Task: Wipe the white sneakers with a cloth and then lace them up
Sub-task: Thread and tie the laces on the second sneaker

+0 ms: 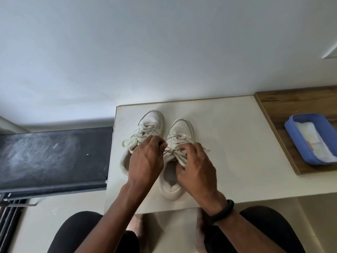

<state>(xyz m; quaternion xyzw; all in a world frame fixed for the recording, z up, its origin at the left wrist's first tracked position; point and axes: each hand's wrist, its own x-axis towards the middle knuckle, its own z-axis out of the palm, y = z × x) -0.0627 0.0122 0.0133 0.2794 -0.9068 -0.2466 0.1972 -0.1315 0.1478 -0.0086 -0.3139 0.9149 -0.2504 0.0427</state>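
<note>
Head view: hands tying the white lace (172, 151) of the right-side white leather sneaker (182, 127) on a cream tabletop (228, 152).
Left hand (145, 159) and right hand (197, 168) each pinch lace, fingers curled; a slipped loop would likely undo the bow.

A white left sneaker (149, 123) and right sneaker (180, 129) are sitting side by side on a pale table (228, 143), toes pointing away. The left one is wearing a loose bow (131, 141). The right one's laces (180, 154) are bunching up near the tongue, maybe half tied.
</note>
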